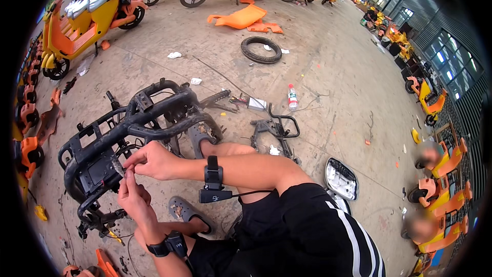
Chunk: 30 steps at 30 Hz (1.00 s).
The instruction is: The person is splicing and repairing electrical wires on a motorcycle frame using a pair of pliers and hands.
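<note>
A bare black scooter frame (120,132) lies tilted on the floor in front of me, to the left. Over its near part, my left hand (135,199) and my right hand (156,161) come together fingertip to fingertip. Both are closed in a pinch on a small, narrow, grey, dirty-looking piece (117,165); its exact kind is too small to make out. Just beyond the fingers, thin dark wires (123,149) run inside the frame. A flat black box-like part (97,171) sits in the frame beneath the piece.
A black metal bracket (269,128), a plastic bottle (292,97), a silver box (257,103) and a tyre (261,50) lie ahead. Orange body panels (241,18) rest farther off. A white-lined shell (341,178) lies to the right. Yellow-orange scooters (84,23) line the sides.
</note>
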Each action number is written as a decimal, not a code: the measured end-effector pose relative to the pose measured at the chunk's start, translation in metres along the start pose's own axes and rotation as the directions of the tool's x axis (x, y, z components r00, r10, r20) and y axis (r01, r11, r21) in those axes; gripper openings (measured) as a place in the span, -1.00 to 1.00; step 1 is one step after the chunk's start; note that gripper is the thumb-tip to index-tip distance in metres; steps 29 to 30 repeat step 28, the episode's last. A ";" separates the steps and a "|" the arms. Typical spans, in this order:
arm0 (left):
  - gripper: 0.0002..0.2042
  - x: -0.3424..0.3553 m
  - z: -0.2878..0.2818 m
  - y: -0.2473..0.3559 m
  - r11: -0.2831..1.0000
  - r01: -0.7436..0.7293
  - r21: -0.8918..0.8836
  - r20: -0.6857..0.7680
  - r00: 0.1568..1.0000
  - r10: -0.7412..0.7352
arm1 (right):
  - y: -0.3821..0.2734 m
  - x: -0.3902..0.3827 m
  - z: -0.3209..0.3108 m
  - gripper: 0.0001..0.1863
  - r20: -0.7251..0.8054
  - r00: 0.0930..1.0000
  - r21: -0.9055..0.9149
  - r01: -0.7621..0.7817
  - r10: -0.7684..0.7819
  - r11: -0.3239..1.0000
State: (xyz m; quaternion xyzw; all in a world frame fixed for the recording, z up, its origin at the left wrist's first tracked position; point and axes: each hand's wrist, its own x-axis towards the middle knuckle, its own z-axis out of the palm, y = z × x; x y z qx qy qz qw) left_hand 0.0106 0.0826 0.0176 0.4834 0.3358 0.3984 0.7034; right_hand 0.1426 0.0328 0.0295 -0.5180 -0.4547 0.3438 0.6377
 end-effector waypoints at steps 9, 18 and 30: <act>-0.76 0.000 0.000 0.001 1.000 -0.013 0.011 0.008 1.000 0.012 | 0.004 0.002 -0.004 -0.68 0.011 0.999 0.093 -0.036 0.035 0.995; -0.77 -0.004 0.003 0.004 0.997 -0.026 0.072 -0.011 1.000 0.027 | 0.000 -0.003 -0.002 -0.67 0.003 0.996 -0.133 0.093 -0.093 0.987; -0.75 0.000 -0.003 -0.003 0.997 -0.031 0.064 0.014 0.999 0.030 | 0.001 -0.005 0.000 -0.68 -0.012 0.997 -0.102 0.076 -0.077 0.992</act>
